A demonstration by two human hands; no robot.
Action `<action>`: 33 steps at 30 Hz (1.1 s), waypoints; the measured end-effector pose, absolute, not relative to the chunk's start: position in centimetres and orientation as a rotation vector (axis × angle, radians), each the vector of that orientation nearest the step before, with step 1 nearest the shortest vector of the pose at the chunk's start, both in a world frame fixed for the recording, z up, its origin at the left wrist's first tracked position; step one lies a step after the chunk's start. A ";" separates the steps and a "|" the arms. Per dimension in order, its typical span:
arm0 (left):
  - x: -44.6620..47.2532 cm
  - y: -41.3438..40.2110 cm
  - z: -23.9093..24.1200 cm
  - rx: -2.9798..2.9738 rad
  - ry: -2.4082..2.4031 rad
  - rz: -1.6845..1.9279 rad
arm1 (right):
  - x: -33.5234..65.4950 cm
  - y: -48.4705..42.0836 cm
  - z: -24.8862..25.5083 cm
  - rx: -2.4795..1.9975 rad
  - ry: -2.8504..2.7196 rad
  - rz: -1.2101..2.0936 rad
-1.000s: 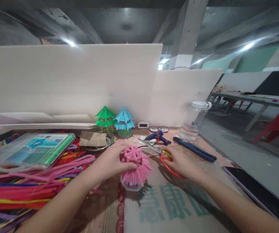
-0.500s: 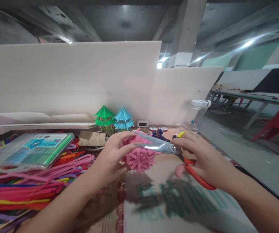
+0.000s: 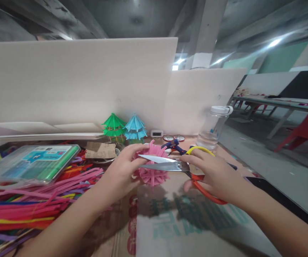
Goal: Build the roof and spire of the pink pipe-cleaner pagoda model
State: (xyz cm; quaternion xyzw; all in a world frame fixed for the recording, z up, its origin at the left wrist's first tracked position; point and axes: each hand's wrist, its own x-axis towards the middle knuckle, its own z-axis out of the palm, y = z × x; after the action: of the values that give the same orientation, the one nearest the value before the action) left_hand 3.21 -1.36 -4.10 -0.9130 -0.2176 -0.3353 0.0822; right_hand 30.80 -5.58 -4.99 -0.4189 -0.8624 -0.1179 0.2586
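My left hand point(image 3: 122, 171) is closed around a pink pipe-cleaner craft piece point(image 3: 152, 175), held just above the cardboard sheet point(image 3: 186, 228). My right hand point(image 3: 210, 173) grips scissors point(image 3: 167, 163) with a yellow and an orange handle loop. Their silver blades are slightly apart and point left, against the pink piece's spiky strands. Finished green point(image 3: 113, 125) and blue point(image 3: 135, 127) pagoda-shaped crafts stand at the back by the white partition.
A heap of coloured pipe cleaners point(image 3: 36, 196) and a clear plastic case point(image 3: 33, 162) lie at the left. A blue glue gun point(image 3: 173, 145), a clear jar point(image 3: 213, 126) and a dark tablet point(image 3: 282, 200) lie to the right. A white partition point(image 3: 89, 82) closes off the back.
My right hand picked the scissors up off the table and brought the blades to the pink piece. My left hand lifted and tilted that piece. The blades have since parted a little.
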 end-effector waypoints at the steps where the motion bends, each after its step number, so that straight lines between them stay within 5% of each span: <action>1: 3.2 -1.4 -4.2 -2.741 -0.654 -1.000 | 30.8 -5.6 -5.0 -1.129 -2.336 -0.334; 33: 3.6 -1.7 -4.2 -2.796 -0.595 -1.005 | 30.9 -5.7 -4.8 -1.239 -2.343 -0.085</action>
State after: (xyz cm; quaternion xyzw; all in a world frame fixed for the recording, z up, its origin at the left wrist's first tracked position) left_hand 3.56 -1.71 -4.21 -0.9213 -0.1962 -0.3312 0.0558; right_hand 30.91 -5.71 -4.79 -0.4533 -0.8572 -0.0310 0.2424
